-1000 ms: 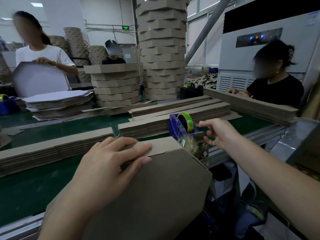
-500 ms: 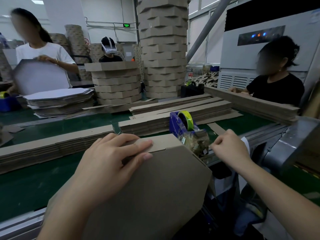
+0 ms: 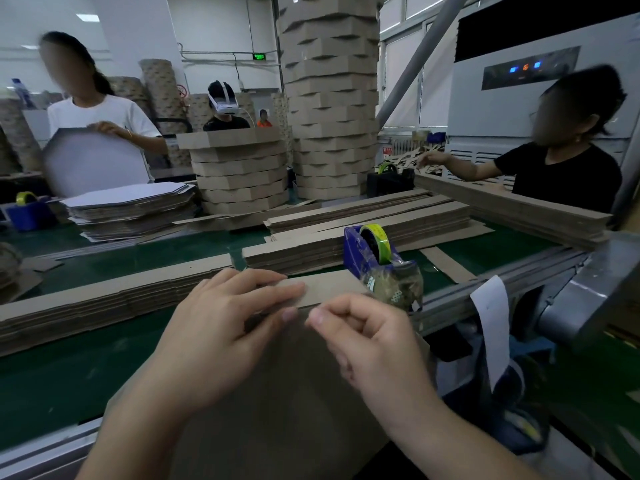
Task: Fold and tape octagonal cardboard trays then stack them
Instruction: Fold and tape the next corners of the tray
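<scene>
An octagonal cardboard tray [image 3: 277, 403] stands on edge against the near edge of the green table. My left hand [image 3: 221, 327] lies over its top rim, fingers straight and pressing the folded side strip [image 3: 329, 285] down. My right hand [image 3: 367, 337] is at the same rim just right of the left fingertips, thumb and forefinger pinched together; a clear piece of tape between them cannot be made out. The blue tape dispenser [image 3: 377, 261] with its yellow-green roll sits right behind the rim.
Flat cardboard strips [image 3: 104, 299] lie in piles across the green table [image 3: 69, 368]. Finished trays stand in a short stack [image 3: 239, 174] and a tall column [image 3: 329, 98]. A stack of flat octagon blanks [image 3: 131, 209] sits at left. Three other people work around the table.
My right hand left the tape dispenser, swung out to the right, then came in to the tray's top rim beside my left hand. My left hand stayed pressed on the rim.
</scene>
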The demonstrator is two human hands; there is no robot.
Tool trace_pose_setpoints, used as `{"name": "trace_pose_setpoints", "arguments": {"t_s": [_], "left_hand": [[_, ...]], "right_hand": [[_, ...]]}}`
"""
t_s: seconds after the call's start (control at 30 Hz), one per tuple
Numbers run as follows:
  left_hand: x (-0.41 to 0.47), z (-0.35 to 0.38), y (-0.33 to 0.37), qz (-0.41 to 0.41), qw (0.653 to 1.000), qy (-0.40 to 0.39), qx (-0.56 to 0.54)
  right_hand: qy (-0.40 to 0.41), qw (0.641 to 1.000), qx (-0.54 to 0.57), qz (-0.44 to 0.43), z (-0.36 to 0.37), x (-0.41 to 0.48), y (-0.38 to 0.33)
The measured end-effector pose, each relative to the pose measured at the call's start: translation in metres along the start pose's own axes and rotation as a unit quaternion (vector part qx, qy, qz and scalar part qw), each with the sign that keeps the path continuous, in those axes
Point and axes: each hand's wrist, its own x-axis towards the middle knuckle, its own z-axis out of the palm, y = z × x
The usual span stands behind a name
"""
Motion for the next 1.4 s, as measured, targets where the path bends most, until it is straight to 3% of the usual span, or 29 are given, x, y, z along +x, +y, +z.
{"name": "trace_pose_setpoints", "arguments": {"t_s": [0.33,0.47,0.67,0.87,1.07,1.17,1.4], "left_hand": [[-0.004,0.0,-0.001,0.011,0.999,-0.008,-0.03],[-0.007,0.001,-0.005,-0.027,0.997,0.009,-0.074],[-0.007,-0.003,-0.002,0.02,0.998,-0.013,-0.052],[-0.005,-0.008,-0.003,-0.035,0.993,-0.004,-0.109],[0.006,0.001,0.02,-0.084,0.993,0.077,0.037],[0.007,0.007,0.022,-0.103,0.989,0.102,0.016],[0.005,0.008,0.018,-0.052,0.992,0.116,0.005]], "right_hand": [[0.102,0.991,-0.018,0.083,0.015,0.007,0.014],[0.091,0.988,-0.009,0.126,0.014,0.006,0.012],[0.084,0.987,-0.006,0.138,0.014,0.003,0.01],[0.032,0.985,0.004,0.167,0.009,0.0,0.006],[0.015,0.984,0.015,0.177,0.007,0.002,0.006],[0.006,0.984,-0.002,0.179,0.003,0.003,0.005],[-0.041,0.977,-0.106,0.183,-0.008,0.014,0.001]]}}
